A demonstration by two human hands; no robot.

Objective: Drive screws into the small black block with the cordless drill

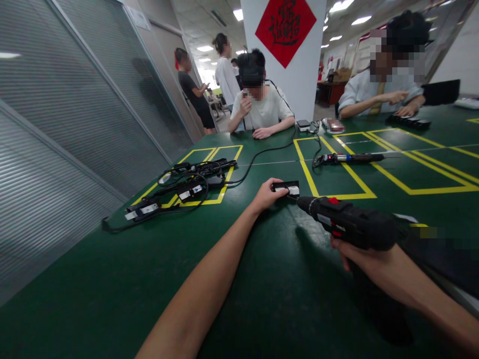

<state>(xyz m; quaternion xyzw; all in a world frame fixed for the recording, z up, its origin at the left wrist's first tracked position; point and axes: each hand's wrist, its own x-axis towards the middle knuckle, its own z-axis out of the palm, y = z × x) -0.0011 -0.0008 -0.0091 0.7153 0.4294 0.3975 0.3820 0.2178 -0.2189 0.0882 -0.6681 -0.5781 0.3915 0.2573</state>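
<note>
My left hand [268, 194] is closed on a small black block with a white label [294, 190], gripping its left end on the table. In my right hand [368, 262] is a black cordless drill [352, 224] with red parts, its fingers wrapped round the handle. The drill points left. Its thin bit reaches to the near edge of the black block; whether the tip touches it, I cannot tell.
Black power adapters with cables [192, 187] lie in a heap at the left. A pen-like electric screwdriver [348, 158] rests in a yellow-taped area of the green table [149, 294]. Across the table sit two people, one handling black parts [407, 121].
</note>
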